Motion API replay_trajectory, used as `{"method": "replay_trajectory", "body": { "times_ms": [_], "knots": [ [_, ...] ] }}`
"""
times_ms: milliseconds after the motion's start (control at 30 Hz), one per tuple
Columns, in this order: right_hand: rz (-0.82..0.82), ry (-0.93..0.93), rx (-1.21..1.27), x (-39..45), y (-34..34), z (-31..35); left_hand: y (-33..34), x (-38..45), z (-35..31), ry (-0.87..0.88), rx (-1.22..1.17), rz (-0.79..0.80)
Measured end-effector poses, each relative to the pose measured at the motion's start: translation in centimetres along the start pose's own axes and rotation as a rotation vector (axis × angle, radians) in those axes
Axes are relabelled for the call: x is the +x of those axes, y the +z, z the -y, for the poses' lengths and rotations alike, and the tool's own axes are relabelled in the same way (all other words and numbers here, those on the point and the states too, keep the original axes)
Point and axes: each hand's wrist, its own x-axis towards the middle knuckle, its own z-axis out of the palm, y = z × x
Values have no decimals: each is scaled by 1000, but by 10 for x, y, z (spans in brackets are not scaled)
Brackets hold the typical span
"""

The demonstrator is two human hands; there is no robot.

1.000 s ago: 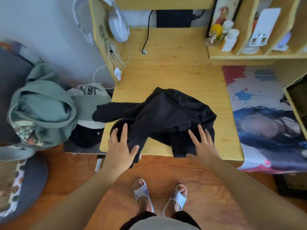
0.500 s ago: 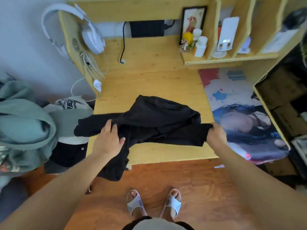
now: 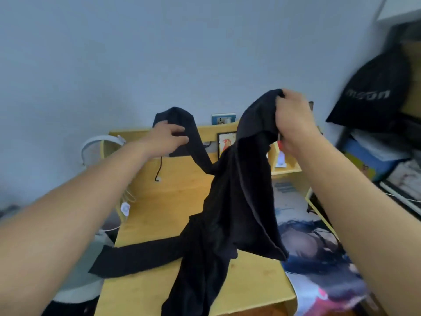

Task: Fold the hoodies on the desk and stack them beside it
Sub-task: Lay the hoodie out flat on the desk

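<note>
Black hoodie (image 3: 230,201) lifted off the wooden desk (image 3: 159,201), up from its crumpled heap of a second ago.

Left hand (image 3: 167,137) pinching a sleeve end, right hand (image 3: 292,117) clenched on bunched fabric; limp, matte cloth hanging twisted, far sleeve trailing left over the near edge. Probably being shaken out for flattening; folding not yet begun.

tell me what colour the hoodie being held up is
Black hoodie, plain; the head view shows it.

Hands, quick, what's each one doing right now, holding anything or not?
Left hand: closed, gripping one bunched end of the black hoodie, raised above the desk.
Right hand: closed, gripping another bunched part of the same hoodie, held higher.
</note>
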Motion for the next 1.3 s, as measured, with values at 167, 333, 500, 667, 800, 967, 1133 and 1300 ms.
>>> {"method": "replay_trajectory", "body": {
  "times_ms": [167, 333, 500, 667, 800, 967, 1133, 1300],
  "knots": [
    [347, -95, -379, -10, 25, -1, 71, -62, -40, 103, -728, 445],
    [553, 145, 64, -59, 44, -68, 118, -63, -41, -189, -607, 121],
    [431, 175, -98, -191, 37, -172, 105, -57, -34, -595, -1194, 3],
    [306, 417, -244, -218, 86, -180, 92, -58, -83, -582, -1483, 38],
    [-11, 314, -270, -138, 84, -152, 48, -46, -120, -392, -1635, 65],
    [-60, 259, -601, -27, 20, -116, -45, -22, -122, -204, -1720, -129],
    [-292, -19, -700, 48, -23, -18, -118, -6, -89, -143, -1595, -321],
    [-516, -246, -451, 74, -12, 111, -182, 11, -89, 18, -1544, -449]
  ]
}}
